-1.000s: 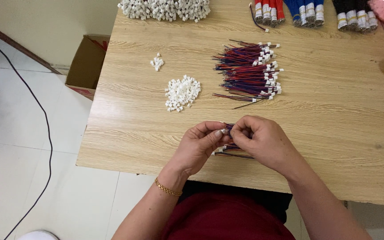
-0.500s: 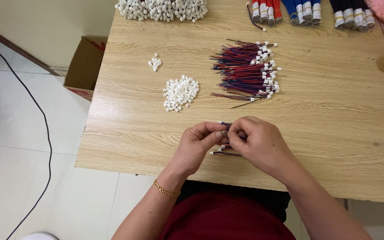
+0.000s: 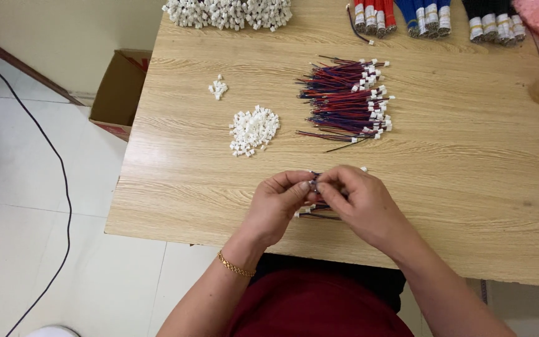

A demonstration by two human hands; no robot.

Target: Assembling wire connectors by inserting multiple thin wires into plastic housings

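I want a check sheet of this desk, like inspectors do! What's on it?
Surface: wooden table, pale.
Job's things: thin red and blue wires pinched between left hand and right hand.
Clutter: wire pile; white connector heap; small connector cluster; bundled wires at far edge.
Fingers: both hands' fingers closed on the wires.
Cables: black cord on floor.
Surroundings: cardboard box, tiled floor.

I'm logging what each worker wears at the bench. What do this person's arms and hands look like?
Both forearms are bare, with no sleeves or gloves. The left hand has a thin gold chain bracelet at the wrist. The right hand wears nothing visible.
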